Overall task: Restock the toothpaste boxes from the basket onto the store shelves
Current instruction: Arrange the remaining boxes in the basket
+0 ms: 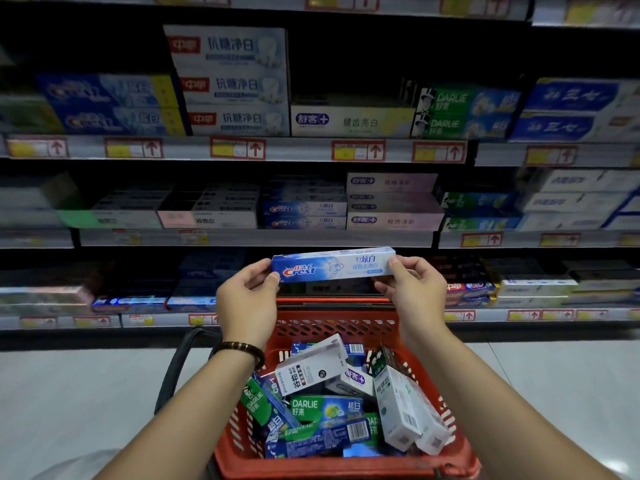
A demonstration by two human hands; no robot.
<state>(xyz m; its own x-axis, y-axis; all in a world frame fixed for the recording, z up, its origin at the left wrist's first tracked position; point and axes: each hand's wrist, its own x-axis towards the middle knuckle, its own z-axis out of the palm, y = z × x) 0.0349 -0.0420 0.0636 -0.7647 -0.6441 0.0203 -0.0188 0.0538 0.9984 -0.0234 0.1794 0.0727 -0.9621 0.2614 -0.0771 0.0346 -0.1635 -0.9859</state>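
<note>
Red-framed price labels (238, 148), each with a yellow panel and a red upward arrow, are seen in horizontal rows across the view; the print on them is too blurred to be read. A pale, glossy tiled floor (86, 393) is shown below, with a faint joint line visible at the right. A dark beaded bracelet (239, 349) is worn on a wrist. A patch of pale grey cloth (79, 465) is seen at the lower left corner.
</note>
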